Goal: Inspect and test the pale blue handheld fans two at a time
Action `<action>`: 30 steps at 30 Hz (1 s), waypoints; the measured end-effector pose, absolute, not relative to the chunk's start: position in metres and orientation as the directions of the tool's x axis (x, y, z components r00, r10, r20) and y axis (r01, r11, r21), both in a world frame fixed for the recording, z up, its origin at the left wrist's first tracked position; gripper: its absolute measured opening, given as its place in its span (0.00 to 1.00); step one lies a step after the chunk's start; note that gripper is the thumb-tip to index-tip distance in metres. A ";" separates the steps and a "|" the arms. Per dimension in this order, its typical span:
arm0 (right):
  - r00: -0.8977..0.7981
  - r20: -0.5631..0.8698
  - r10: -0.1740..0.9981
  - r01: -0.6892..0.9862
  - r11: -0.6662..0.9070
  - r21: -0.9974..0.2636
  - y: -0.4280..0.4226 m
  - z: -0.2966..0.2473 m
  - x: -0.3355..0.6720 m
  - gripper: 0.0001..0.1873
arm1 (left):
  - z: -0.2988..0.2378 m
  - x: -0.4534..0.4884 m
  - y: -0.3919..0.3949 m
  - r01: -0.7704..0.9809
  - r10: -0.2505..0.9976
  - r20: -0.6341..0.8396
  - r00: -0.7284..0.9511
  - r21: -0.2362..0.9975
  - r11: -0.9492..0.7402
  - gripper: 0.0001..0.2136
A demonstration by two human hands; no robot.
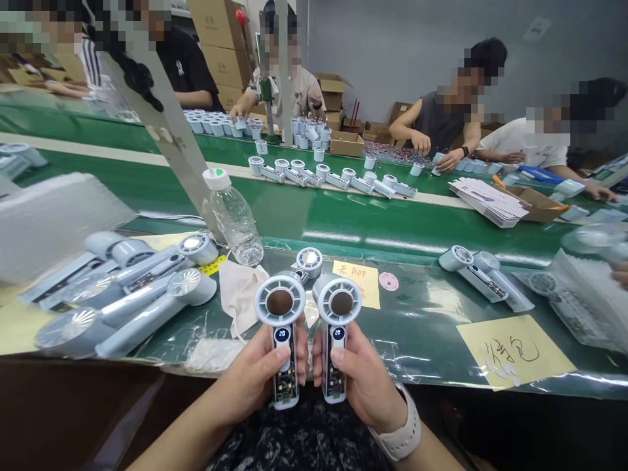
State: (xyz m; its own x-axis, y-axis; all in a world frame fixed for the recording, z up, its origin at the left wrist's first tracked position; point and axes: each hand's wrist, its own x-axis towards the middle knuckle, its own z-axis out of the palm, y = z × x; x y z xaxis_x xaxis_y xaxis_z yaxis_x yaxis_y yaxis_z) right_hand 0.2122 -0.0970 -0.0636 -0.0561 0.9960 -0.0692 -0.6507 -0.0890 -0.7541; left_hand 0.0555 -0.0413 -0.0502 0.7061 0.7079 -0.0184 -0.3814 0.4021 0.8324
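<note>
- While both hands were kept close in front of the body, one small handheld fan was gripped in each: the left fan (pixel 280 306) in the left hand (pixel 255 379), the right fan (pixel 339 304) in the right hand (pixel 366 383).
- Each hand was closed round a handle, with the fingers curled behind and the thumb laid flat on the front, just below the lit display.
- Both fans were held upright, their long axes parallel and running away from the wrists; the round heads were farthest from the palms and the faces were turned back toward the wearer.
- The two heads were set just beside each other, nearly touching, and the inner fingers of the two hands were brought close together between the handles.
- Just beyond the heads, a third fan (pixel 308 260) was seen lying on the plastic-covered table (pixel 426 327), with a cloth (pixel 240 291) toward the left hand's side and a yellow note (pixel 357 282) toward the right's.
- A heap of fans (pixel 132 294) was stacked well out past the left hand.
</note>
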 end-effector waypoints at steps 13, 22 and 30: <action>-0.023 -0.208 0.978 -0.675 -0.169 -0.718 -0.096 -0.062 0.210 0.17 | -0.045 0.051 -0.043 -0.377 0.740 -0.061 0.669 0.831 0.409 0.13; -0.035 -0.159 0.987 -0.674 -0.141 -0.725 -0.096 -0.061 0.209 0.18 | -0.038 0.046 -0.039 -0.318 0.743 -0.012 0.670 0.899 0.302 0.10; -0.061 -0.172 0.983 -0.735 -0.161 -0.659 -0.094 -0.064 0.208 0.18 | -0.044 0.045 -0.039 -0.197 0.870 -0.201 0.451 0.928 0.316 0.16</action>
